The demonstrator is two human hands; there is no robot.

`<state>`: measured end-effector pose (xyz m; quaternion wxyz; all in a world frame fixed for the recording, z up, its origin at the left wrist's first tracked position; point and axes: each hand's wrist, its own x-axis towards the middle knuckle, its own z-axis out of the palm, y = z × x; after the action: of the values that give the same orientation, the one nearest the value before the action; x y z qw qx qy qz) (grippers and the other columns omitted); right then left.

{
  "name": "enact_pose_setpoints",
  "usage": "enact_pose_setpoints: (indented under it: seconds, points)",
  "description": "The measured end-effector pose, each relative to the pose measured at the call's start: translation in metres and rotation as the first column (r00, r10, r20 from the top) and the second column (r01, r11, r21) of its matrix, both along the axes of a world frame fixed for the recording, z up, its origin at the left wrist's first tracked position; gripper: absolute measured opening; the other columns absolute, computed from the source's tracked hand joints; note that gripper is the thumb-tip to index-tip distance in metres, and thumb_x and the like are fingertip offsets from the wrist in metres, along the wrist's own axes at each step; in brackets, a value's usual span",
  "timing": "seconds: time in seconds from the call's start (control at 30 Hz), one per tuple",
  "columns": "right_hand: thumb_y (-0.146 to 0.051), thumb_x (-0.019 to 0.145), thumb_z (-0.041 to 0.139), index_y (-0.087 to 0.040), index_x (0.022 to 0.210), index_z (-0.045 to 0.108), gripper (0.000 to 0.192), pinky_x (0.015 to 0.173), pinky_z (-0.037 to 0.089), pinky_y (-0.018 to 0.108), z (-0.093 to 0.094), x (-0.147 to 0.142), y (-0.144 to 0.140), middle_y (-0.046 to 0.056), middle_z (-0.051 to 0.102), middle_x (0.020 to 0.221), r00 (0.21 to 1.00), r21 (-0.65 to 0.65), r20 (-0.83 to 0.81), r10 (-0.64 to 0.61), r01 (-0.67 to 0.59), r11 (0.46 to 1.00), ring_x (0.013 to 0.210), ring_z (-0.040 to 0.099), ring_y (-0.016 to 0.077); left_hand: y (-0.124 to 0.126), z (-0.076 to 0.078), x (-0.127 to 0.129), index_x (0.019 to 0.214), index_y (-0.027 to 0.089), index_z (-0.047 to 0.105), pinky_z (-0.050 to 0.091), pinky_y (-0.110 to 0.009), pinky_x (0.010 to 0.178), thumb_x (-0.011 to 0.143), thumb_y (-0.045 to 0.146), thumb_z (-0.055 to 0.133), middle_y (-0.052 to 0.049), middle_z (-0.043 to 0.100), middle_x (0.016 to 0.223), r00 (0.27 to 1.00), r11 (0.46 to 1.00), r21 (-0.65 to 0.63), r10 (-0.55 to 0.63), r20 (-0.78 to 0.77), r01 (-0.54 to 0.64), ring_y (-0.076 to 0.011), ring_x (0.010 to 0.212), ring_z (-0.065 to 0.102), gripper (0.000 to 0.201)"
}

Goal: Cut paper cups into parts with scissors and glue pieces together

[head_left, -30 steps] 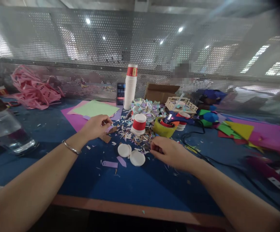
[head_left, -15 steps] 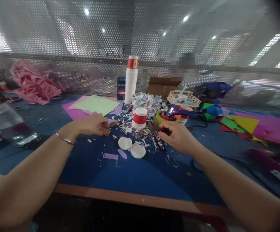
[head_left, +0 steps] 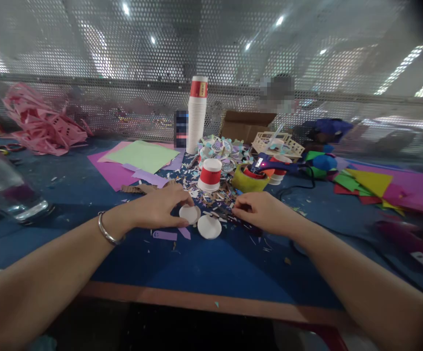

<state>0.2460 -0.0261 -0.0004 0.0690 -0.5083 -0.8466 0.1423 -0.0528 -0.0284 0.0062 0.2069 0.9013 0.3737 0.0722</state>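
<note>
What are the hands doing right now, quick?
Left hand: fingers pinching a white disc on the table.
Right hand: closed over something thin and dark; cannot tell what.

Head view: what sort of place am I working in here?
Likely a craft workbench in a shared workshop: coloured paper sheets, a stack of paper cups and paper scraps cover the blue table, behind it a perforated metal screen.

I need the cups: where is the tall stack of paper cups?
In the head view, the stack of paper cups stands upright at the table's far edge, centre, left of the cardboard box.
</note>
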Motion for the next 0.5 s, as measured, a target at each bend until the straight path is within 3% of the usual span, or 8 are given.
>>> enact_pose_setpoints:
  seconds: [0.23,0.43,0.5]
  points:
    - [-0.033,0.094,0.058,-0.019,0.080,0.067,0.022,0.060,0.037,0.029,0.001,-0.003,-0.004,0.004,0.067,0.076,0.998,0.132,-0.059,0.005,0.003,0.991,0.065,0.057,0.0163,0.005,-0.001,-0.003,0.115,0.019,0.066,0.042,-0.038,0.087,0.083,0.051,0.070,-0.010,0.060,0.109,0.999,0.999,0.007,0.041,-0.005,-0.041,-0.0273,0.100,0.056,0.046]
    - [-0.038,0.094,0.058,-0.020,0.075,0.065,0.027,0.055,0.037,0.028,0.009,0.003,-0.006,0.001,0.064,0.068,0.966,0.288,-0.249,-0.063,0.136,0.948,0.056,0.052,0.0136,0.018,0.007,-0.017,0.109,0.020,0.067,0.042,-0.033,0.065,0.072,0.065,0.076,-0.006,0.068,0.092,0.932,0.941,-0.018,0.336,0.134,-0.337,-0.0211,0.076,0.059,0.059]
    - [-0.039,0.094,0.058,-0.020,0.074,0.064,0.029,0.053,0.037,0.027,0.011,0.004,-0.006,0.001,0.063,0.066,0.957,0.313,-0.281,-0.076,0.166,0.935,0.055,0.052,0.0134,0.020,0.006,-0.016,0.105,0.020,0.067,0.043,-0.032,0.064,0.068,0.066,0.078,-0.006,0.069,0.089,0.914,0.927,-0.063,0.374,0.158,-0.369,-0.0208,0.075,0.060,0.060]
